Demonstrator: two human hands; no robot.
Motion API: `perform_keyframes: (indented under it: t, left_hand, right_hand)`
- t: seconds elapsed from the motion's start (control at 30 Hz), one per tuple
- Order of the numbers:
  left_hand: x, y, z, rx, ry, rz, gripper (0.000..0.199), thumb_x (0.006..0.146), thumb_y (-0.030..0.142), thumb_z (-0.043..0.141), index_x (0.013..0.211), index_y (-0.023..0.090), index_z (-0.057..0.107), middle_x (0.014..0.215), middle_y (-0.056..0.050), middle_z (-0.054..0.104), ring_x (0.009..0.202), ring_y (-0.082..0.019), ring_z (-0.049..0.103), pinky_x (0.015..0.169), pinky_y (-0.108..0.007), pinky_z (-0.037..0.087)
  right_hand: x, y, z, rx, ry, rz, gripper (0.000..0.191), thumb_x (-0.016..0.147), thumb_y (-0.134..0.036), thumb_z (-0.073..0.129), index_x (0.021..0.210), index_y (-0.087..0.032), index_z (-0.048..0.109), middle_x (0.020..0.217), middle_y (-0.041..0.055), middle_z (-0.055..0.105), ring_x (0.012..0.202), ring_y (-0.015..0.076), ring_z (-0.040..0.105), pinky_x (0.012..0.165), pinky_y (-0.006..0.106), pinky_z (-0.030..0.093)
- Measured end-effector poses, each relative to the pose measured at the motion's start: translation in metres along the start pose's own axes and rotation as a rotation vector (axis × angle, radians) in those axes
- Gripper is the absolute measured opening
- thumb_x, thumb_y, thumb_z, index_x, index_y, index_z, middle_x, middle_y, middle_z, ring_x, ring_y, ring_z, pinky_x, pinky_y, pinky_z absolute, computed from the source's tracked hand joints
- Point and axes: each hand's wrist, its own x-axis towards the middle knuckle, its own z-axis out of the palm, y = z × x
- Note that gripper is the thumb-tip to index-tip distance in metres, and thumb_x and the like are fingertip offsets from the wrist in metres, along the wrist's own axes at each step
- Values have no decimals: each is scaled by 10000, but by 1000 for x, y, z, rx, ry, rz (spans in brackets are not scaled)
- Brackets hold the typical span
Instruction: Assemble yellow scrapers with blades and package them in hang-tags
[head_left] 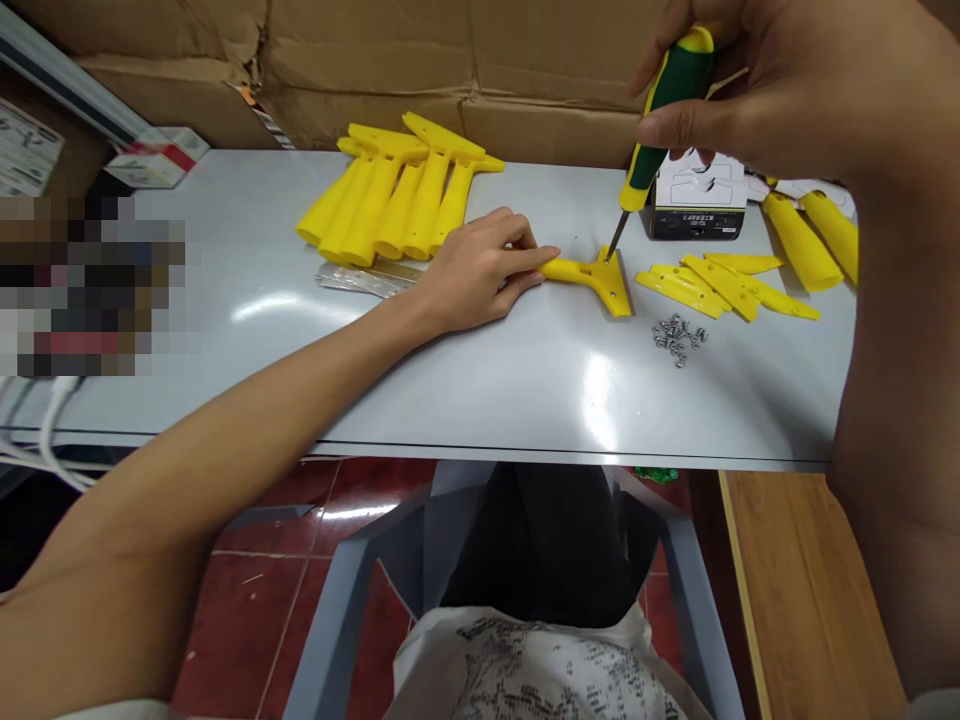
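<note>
My right hand is closed round the green and yellow handle of a screwdriver. The tool leans slightly, and its tip touches a screw at the upper corner of a yellow scraper lying on the table. A second screw shows near the scraper's lower corner. My left hand rests on the table, its fingers closed on the end of the scraper's handle. Right of the scraper lie a small heap of screws and several flat yellow plates.
Several yellow scraper handles are piled at the back left, with metal blades beside them. A black and white box and more yellow handles stand at the back right. Cardboard lines the table's rear edge.
</note>
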Motion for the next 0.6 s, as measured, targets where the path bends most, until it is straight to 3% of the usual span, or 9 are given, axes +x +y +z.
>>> perform_keyframes:
  t: [0.23,0.47,0.6]
  left_hand:
    - [0,-1,0,-38,-1,-4,320,1093,398,589,1320,307,796,1112,-113,722,1078,-305,677,902,-481,544]
    - [0,1,-1,3,12,11,324,1092,384,575,1303,293,804,1083,-113,728,1056,-299,684,849,-457,542]
    - [0,1,-1,13,18,12,322,1086,371,580,1298,290,808,1069,-109,726,1046,-295,686,835,-451,542]
  right_hand:
    - [2,2,-2,1,18,-4,308,895,-33,838,1144,-213,831,822,-85,686,675,-30,551,567,68,351]
    - [1,2,-1,30,-41,-97,336,895,-29,851,1167,-224,832,914,-66,746,742,-4,623,609,82,413]
    - [-1,-3,-1,59,-51,-116,254,867,-63,909,1061,-188,803,836,-76,729,658,-10,654,560,80,437]
